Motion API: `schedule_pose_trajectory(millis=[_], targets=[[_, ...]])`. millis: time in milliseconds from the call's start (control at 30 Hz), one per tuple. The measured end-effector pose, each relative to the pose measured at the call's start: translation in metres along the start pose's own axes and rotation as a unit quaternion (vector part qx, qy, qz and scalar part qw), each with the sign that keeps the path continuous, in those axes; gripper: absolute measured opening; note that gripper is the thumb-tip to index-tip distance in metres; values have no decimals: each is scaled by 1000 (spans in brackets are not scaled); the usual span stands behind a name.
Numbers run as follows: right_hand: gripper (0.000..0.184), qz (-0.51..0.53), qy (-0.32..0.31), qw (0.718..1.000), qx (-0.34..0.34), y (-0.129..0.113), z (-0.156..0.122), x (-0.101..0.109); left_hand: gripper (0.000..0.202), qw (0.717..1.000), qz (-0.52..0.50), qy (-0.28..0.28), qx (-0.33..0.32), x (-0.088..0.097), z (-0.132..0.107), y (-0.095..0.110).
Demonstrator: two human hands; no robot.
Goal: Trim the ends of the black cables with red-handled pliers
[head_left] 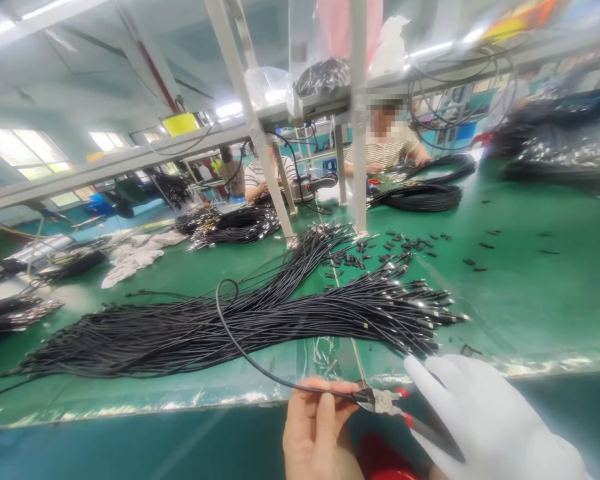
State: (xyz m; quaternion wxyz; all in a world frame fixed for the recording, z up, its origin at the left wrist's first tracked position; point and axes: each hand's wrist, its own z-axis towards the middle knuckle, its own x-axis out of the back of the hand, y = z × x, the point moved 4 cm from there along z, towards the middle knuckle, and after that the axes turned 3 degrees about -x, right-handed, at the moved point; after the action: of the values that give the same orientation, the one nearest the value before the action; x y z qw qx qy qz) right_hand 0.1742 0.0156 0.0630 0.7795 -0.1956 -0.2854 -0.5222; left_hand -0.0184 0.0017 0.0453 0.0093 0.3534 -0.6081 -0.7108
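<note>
My bare left hand (316,427) pinches the end of one thin black cable (240,347), which loops up and back over the bench. My right hand (485,420), in a white glove, grips small cutting pliers (387,402) with red-tipped handles. The jaws of the pliers meet the cable end just beside my left fingers. Behind both hands lies a large bundle of black cables (240,320) with metal connector ends fanned out to the right (425,307).
Green bench top (530,293) carries scattered small black sleeve pieces (380,250), further cable coils (420,197) and white cloth (130,257). White frame posts (359,133) rise mid-bench. Two people sit working at the far side. A red object (383,460) sits under my hands.
</note>
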Motion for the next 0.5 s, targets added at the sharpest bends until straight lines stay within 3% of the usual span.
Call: schedule_pose_trajectory(millis=[167,333,500], targets=[[30,26,-20,998,52,3,4,-2,33,1000,-5,6,6,-5,-3,-2],[34,-16,-6,1000,26,2,-1,0,39,999,24,15,29,-3,-8,-13],[44,2,-5,996,94,7,-1,-5,39,999,30,14,28,-1,-9,-16]])
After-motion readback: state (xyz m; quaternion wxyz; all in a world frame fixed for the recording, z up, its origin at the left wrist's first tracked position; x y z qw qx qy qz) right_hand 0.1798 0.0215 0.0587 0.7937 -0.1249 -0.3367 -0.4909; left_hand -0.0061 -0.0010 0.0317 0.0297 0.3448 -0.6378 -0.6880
